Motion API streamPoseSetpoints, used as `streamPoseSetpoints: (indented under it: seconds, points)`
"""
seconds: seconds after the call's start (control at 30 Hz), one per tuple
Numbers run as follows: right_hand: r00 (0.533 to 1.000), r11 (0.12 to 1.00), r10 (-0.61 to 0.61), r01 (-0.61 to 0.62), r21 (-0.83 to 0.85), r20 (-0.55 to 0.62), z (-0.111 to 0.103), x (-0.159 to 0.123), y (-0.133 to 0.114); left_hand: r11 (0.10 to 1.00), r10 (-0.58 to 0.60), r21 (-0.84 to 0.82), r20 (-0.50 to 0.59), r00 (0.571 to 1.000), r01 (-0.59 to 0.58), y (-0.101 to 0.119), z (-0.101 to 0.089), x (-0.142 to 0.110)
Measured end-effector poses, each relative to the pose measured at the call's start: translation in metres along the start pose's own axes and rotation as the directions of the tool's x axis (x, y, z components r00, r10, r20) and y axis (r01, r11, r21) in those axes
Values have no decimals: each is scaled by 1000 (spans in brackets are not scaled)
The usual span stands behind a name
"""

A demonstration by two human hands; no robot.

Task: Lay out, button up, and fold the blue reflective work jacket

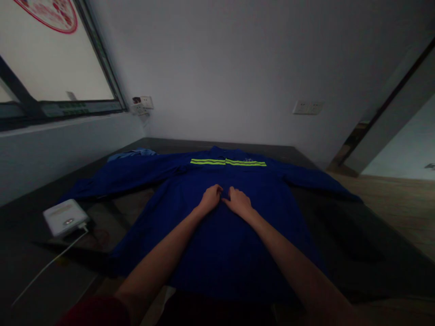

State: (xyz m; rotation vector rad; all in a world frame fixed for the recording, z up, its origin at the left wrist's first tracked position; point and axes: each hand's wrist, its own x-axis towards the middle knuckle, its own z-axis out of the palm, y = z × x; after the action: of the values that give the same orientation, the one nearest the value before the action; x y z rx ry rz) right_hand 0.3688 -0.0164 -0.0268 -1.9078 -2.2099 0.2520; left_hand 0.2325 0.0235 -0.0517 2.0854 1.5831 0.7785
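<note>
A dark royal-blue, long-sleeved fabric work garment (pixel 226 240) lies spread across the centre of the frame on a dark grey table (pixel 288 156), its collar toward the top and its hem toward the bottom. Two yellow-green reflective bands (pixel 208 161) cross its chest, one on each side of the front opening. One blue sleeve (pixel 117 175) reaches out to the left of the frame, the other (pixel 322 179) to the right. The person's left hand (pixel 212 198) and right hand (pixel 238 202) rest over the middle of the garment's front, close beside each other, fingers curled inward; whether either pinches the fabric cannot be told in the dim light. A dark red sleeve (pixel 97 311) shows at the lower left. A pale-blue bundle of cloth (pixel 131 154) lies beside the far edge of the left-hand sleeve. Nearer, at the left of the frame, sits a white, rounded rectangular box (pixel 65 215) with a thin white cable (pixel 50 262) plugged into it. White socket plates (pixel 308 107) are set in the grey wall (pixel 217 77) behind.
</note>
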Motion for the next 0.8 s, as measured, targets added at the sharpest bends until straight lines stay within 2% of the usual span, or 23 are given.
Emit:
streamPoseSetpoints:
  seconds: [0.17, 0.27, 0.4, 0.57, 0.67, 0.8]
  points:
    - [997, 997, 22, -26, -68, -68, 10, -11, -3, 993, 112, 28, 8, 994, -112, -7, 4, -9]
    - [994, 1000, 5, -8, -26, -106, 14, -10, 6, 986, 152, 62, 31, 988, -154, -5, 5, -12]
    - [987, 978, 42, -8, 209, -158, 17, -2, 26, 980, 179, 83, 51, 983, -183, 2, 7, -16]
    - [984, 875, 98, -14, 483, -150, 18, 9, 44, 975, 167, 139, 64, 984, -174, 6, 7, -16]
    - [984, 870, 85, 4, 494, -157, 20, 11, 43, 978, 128, 156, 69, 989, -138, 6, 7, -13]
    - [991, 918, 6, 48, 394, -135, 25, 7, 32, 986, 109, 120, 93, 990, -119, 4, 7, -10]
